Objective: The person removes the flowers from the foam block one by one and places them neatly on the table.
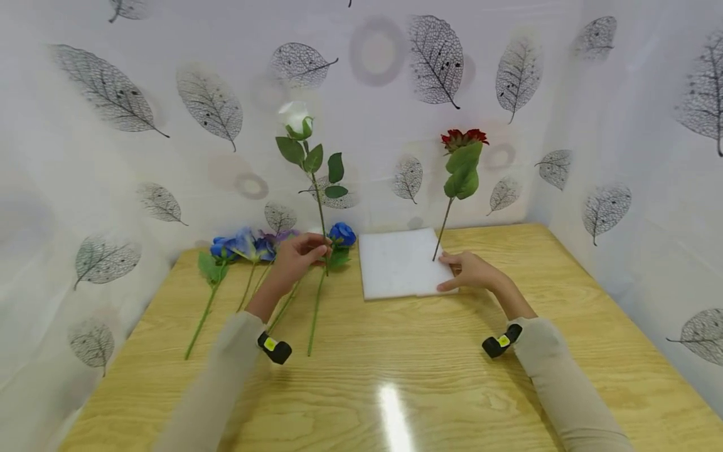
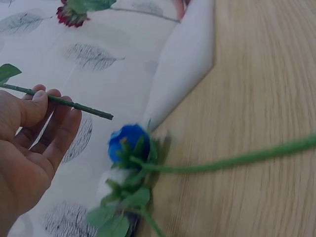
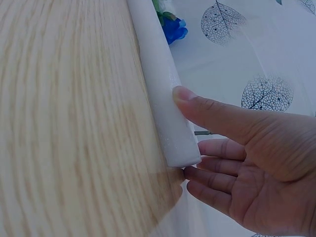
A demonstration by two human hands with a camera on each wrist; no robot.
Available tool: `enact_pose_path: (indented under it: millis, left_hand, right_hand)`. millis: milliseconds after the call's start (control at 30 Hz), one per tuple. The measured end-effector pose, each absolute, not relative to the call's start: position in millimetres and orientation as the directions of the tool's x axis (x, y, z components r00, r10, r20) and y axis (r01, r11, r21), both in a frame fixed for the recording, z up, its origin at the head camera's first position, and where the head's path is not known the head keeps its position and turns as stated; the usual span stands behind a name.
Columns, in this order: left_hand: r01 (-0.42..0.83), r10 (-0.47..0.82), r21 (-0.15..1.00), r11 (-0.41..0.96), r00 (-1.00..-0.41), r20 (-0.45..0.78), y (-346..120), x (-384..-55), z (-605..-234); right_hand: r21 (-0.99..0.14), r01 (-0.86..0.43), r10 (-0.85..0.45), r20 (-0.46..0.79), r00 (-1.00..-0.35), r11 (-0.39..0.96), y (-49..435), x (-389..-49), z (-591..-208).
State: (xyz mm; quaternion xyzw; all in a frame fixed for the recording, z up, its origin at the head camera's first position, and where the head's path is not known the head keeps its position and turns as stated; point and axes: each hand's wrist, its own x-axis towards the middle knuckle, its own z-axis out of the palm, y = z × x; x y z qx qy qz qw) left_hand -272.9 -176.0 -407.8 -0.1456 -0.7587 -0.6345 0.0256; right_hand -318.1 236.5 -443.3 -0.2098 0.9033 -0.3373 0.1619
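My left hand (image 1: 296, 258) pinches the lower stem of a white rose (image 1: 297, 120), which stands upright in the air above the table's back left. In the left wrist view, the cut stem end (image 2: 96, 112) sticks out past the fingers. At the right corner of a white foam block (image 1: 395, 263), my right hand (image 1: 474, 271) holds the edge, thumb on one side and fingers on the other. A red flower (image 1: 464, 140) with green leaves rises from this block, leaning slightly right. The right wrist view shows the thumb against the foam edge (image 3: 165, 94).
Left of the block lie several flowers: a blue rose (image 1: 342, 234), a pale blue-purple one (image 1: 246, 243) and others, stems pointing toward the front. A leaf-patterned white curtain (image 1: 373, 125) borders the back and sides of the wooden table (image 1: 339, 389).
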Motion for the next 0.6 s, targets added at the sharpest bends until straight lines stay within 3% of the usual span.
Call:
enact_pose_path:
  millis: [600]
  left_hand:
    - [0.183,0.064,0.925,0.334,-0.983,0.171,-300.3,-229.3,-392.5]
  right_hand:
    - [-0.664,-0.289,-0.495,-0.14,-0.858,0.69,239.2,-321.9,-448.1]
